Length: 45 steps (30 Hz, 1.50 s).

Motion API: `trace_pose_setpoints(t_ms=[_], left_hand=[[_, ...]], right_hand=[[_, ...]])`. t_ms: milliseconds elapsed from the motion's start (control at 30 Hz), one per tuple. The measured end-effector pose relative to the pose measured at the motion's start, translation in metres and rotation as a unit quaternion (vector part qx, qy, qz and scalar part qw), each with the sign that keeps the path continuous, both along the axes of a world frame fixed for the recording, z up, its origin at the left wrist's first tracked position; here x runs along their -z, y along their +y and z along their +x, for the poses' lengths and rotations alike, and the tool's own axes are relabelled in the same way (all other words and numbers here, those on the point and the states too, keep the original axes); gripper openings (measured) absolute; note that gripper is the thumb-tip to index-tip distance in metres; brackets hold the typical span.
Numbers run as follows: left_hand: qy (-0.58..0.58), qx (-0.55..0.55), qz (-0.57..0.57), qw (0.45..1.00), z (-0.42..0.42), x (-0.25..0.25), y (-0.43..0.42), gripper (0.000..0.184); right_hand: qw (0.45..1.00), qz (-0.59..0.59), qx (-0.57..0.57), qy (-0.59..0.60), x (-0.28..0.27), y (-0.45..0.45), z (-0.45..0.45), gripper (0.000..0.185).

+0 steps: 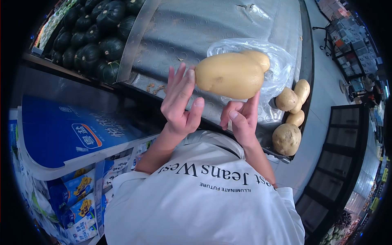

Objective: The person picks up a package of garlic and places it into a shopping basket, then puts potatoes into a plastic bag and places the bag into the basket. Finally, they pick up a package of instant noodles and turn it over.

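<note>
A large, smooth yellow potato (229, 75) with a rounded knob at one end is held between my two hands, above a crumpled clear plastic bag (281, 61). My left hand (179, 102) touches its left end with the fingertips, fingers stretched and thumb apart. From below, the raised index finger of my right hand (243, 118) presses against the potato's near side, while the thumb and other fingers curl in. Part of that index finger is hidden behind the potato.
Several loose potatoes (286, 140) lie along the right edge of the grey bumpy display mat (179, 32). Dark green pumpkins (87, 53) fill the left section behind a clear divider (136, 38). A blue sign panel (77, 126) and packaged goods (81, 204) stand at lower left.
</note>
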<state>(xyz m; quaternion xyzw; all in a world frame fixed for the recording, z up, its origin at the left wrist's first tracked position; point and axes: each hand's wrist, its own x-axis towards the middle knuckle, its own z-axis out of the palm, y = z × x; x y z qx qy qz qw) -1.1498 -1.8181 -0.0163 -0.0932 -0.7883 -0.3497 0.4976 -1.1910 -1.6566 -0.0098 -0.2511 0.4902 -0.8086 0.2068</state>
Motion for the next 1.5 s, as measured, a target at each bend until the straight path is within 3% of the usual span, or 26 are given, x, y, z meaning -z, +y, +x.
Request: trace_pose_setpoints(t_ms=[167,333,467,567,800,900,1033,1200,1300,1500], left_hand=[[-0.026,0.027,-0.023,0.999,-0.019,-0.017,0.007,0.042],[-0.116,0.074,-0.013,0.99,-0.053,-0.05,0.011,0.031],[-0.028,0.055,-0.04,0.997,-0.084,-0.052,0.028,0.033],[-0.077,0.072,-0.072,0.992,-0.091,-0.066,0.038,0.032],[-0.024,-0.017,-0.171,0.985,-0.122,-0.053,0.051,0.037],[-0.058,-0.023,-0.143,0.988,-0.124,-0.047,0.051,0.038],[-0.106,-0.032,-0.099,0.989,-0.108,-0.041,0.05,0.039],[-0.147,-0.009,-0.038,0.988,-0.083,-0.022,0.061,0.038],[-0.156,-0.039,-0.11,0.981,-0.068,-0.019,0.065,0.035],[-0.233,-0.027,-0.139,0.962,-0.06,0.006,0.073,0.035]], right_hand=[[0.997,-0.011,0.075,-0.016,-0.008,0.003,0.0,0.075],[0.988,-0.036,0.101,-0.109,-0.027,0.011,-0.004,0.064],[0.975,-0.049,0.129,-0.176,-0.034,0.021,-0.007,0.047],[0.96,-0.081,0.098,-0.249,-0.038,0.029,-0.011,0.04],[0.932,-0.117,0.062,-0.336,-0.035,0.035,-0.023,0.041],[0.941,-0.078,0.078,-0.32,-0.035,0.043,-0.032,0.046],[0.957,0.151,0.094,-0.231,-0.052,0.059,-0.048,0.05],[0.896,0.403,0.056,-0.18,-0.07,0.08,-0.079,0.06],[0.877,0.449,0.008,-0.173,-0.076,0.089,-0.077,0.066],[0.866,0.467,-0.016,-0.179,-0.056,0.097,-0.083,0.078]])
